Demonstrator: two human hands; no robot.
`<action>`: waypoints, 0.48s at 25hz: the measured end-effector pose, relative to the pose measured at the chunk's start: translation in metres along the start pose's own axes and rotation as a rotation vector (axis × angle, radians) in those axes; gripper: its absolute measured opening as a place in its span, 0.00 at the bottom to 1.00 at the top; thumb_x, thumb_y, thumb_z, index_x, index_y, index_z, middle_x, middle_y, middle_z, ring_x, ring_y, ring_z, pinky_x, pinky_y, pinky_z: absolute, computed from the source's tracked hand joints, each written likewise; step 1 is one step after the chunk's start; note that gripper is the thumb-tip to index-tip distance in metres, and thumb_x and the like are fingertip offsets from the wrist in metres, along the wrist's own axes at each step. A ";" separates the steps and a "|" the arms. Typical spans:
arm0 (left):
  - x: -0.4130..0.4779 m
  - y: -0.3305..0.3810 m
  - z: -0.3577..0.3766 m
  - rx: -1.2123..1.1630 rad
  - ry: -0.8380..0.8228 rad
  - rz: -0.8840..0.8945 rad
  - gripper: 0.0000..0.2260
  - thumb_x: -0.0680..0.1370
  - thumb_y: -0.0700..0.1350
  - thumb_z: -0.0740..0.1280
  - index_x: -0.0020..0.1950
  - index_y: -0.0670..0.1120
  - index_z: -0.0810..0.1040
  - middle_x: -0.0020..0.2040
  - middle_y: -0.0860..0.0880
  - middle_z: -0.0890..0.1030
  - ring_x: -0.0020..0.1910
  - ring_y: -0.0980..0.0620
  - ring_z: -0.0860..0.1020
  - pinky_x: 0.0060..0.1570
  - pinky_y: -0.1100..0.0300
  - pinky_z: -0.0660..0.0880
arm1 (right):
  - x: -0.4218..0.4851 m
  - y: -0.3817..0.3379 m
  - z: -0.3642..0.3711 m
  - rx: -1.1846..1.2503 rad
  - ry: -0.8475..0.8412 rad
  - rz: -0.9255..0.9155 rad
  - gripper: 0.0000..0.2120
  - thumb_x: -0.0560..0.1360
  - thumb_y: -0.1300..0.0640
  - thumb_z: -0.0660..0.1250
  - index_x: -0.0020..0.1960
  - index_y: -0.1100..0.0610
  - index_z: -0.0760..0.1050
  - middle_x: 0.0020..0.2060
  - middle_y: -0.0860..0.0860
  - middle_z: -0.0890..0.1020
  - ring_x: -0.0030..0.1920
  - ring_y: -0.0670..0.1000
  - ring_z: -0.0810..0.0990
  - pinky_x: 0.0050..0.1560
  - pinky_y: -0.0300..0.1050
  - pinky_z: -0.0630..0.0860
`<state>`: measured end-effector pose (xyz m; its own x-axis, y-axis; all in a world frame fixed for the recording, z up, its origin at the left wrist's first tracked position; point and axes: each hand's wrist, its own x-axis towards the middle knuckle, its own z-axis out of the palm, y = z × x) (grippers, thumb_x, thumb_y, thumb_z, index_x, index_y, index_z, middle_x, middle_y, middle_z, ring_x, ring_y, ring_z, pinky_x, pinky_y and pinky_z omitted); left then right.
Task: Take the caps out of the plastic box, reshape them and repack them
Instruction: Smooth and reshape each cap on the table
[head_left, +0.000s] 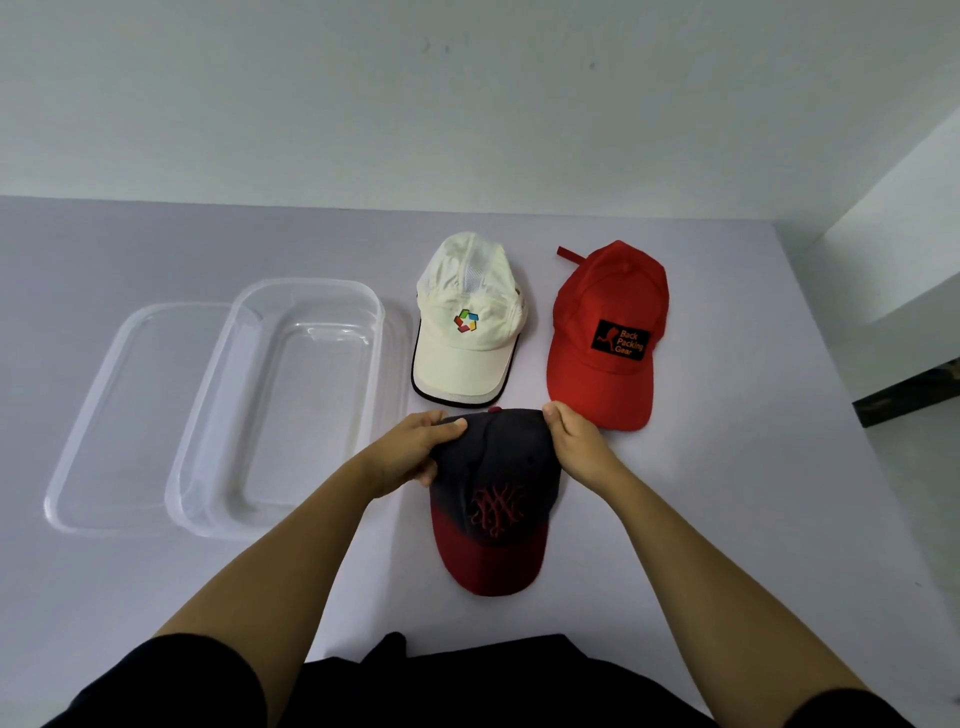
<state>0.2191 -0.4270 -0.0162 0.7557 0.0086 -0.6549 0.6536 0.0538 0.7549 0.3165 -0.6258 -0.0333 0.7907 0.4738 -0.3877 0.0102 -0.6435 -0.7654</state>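
**2 hands grip navy cap**

The left hand (415, 449) and right hand (574, 441) have fingers (449, 425) clamped on the crown of a navy cap (493, 499) lying on the tabletop (727, 467), just below a white cap (467, 322) and red cap (605, 332), beside the empty plastic box (291, 410).

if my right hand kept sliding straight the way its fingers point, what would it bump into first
Probably the white cap. The right hand, gripping the navy cap, points up-left toward the white cap's brim. The red cap lies to its right, though depth is uncertain.
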 end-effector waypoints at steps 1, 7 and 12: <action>-0.001 -0.002 -0.001 -0.006 0.018 0.014 0.12 0.80 0.50 0.61 0.42 0.44 0.67 0.27 0.48 0.70 0.18 0.54 0.65 0.21 0.64 0.63 | 0.001 0.000 -0.001 -0.029 -0.009 -0.014 0.16 0.82 0.51 0.50 0.44 0.56 0.71 0.39 0.50 0.76 0.42 0.49 0.73 0.45 0.44 0.67; -0.004 -0.005 -0.012 0.159 0.163 0.000 0.12 0.81 0.46 0.55 0.52 0.40 0.73 0.37 0.43 0.75 0.28 0.52 0.75 0.33 0.61 0.69 | 0.005 0.021 -0.026 -0.079 0.009 -0.011 0.16 0.80 0.47 0.53 0.47 0.56 0.74 0.41 0.51 0.76 0.39 0.49 0.75 0.43 0.48 0.72; 0.003 -0.007 -0.010 0.370 0.250 -0.048 0.11 0.80 0.39 0.52 0.57 0.41 0.72 0.39 0.44 0.78 0.35 0.51 0.78 0.36 0.63 0.75 | -0.009 0.056 -0.015 -0.075 -0.065 -0.020 0.08 0.78 0.55 0.61 0.55 0.55 0.74 0.52 0.51 0.74 0.51 0.52 0.76 0.55 0.47 0.74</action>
<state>0.2160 -0.4179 -0.0240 0.7207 0.2581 -0.6434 0.6928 -0.3001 0.6557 0.3192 -0.6749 -0.0657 0.7487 0.5235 -0.4067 0.0734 -0.6752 -0.7340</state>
